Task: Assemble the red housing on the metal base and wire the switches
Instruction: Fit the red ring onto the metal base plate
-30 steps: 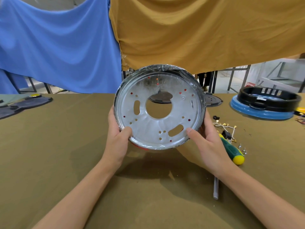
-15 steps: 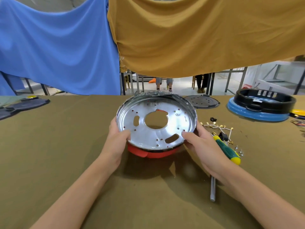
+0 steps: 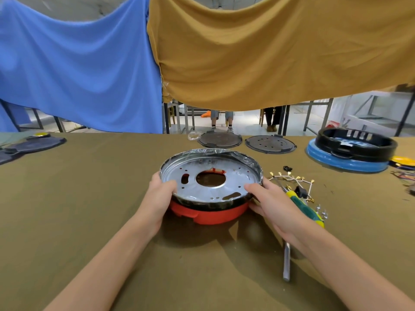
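Since a second ago I have lowered the metal base from upright in front of the camera to lying flat, dish side up, and it now sits on the red housing, which rests on the desk near the middle. I can read no brand, label or writing on anything.

Going left to right: dark flat parts lie at the far left edge of the desk, with a wide stretch of bare olive cloth between them and my work. My left hand grips the base's left rim, thumb over the lip and fingers curled down its side. The base has a large centre hole and several small holes and slots; red shows through the centre hole. Clear film wraps its far rim. My right hand grasps the right rim the same way, thumb on the lip.

Beyond the base, two dark round plates lie side by side near the far edge. Just right of my right hand lie a wire harness with gold terminals and a screwdriver with a green and yellow handle, partly under my wrist; small screws sit beside the handle. Farther right, near the far edge, a black ring rests on a blue base. Blue and mustard cloths hang behind the desk.
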Demonstrator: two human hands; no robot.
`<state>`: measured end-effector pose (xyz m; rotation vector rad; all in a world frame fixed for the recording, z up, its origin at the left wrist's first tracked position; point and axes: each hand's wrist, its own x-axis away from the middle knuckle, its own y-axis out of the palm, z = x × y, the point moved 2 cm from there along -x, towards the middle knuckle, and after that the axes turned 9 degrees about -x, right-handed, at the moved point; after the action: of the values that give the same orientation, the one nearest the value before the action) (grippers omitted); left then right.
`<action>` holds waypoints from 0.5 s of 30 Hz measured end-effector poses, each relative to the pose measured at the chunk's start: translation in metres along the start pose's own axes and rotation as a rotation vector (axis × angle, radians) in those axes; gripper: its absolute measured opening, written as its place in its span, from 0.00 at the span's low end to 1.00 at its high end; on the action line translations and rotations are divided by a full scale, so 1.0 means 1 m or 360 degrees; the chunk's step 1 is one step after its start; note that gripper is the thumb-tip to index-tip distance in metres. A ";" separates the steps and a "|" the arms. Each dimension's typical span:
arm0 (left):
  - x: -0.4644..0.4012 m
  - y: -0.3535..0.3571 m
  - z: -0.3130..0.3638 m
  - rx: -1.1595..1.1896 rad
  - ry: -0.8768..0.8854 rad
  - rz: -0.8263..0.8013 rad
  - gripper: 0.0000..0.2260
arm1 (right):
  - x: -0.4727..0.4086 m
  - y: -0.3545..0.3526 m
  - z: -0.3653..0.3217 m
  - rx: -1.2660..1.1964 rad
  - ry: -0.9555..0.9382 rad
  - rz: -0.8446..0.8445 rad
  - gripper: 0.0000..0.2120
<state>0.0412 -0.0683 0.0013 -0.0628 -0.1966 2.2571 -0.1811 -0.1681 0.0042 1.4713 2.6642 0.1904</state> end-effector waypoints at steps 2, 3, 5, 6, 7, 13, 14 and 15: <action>0.000 0.000 0.000 -0.0015 0.0015 0.0010 0.30 | 0.003 0.002 -0.002 0.0022 -0.0003 0.0011 0.11; 0.000 0.000 -0.001 -0.0019 0.0026 0.0017 0.29 | 0.004 0.003 -0.003 0.0039 -0.0008 0.0016 0.11; 0.000 0.000 -0.001 -0.0031 0.0052 0.0031 0.28 | 0.005 0.002 -0.002 0.0071 -0.0031 0.0022 0.10; 0.000 0.001 -0.001 -0.0036 0.0059 0.0035 0.28 | 0.005 0.002 -0.002 0.0085 -0.0041 0.0020 0.09; 0.000 0.000 -0.001 -0.0038 0.0064 0.0038 0.27 | 0.005 0.002 -0.001 0.0099 -0.0050 0.0021 0.09; -0.002 -0.002 -0.004 -0.0033 0.0092 0.0045 0.27 | 0.004 0.002 -0.001 0.0160 -0.0101 0.0050 0.08; -0.003 -0.002 -0.004 -0.0037 0.0094 0.0047 0.29 | 0.004 0.002 -0.001 0.0172 -0.0103 0.0051 0.08; -0.004 -0.002 -0.005 -0.0041 0.0092 0.0048 0.30 | 0.004 0.002 -0.001 0.0179 -0.0101 0.0048 0.08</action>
<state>0.0460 -0.0692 -0.0031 -0.1453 -0.1952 2.2796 -0.1814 -0.1635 0.0058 1.5224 2.6434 -0.0046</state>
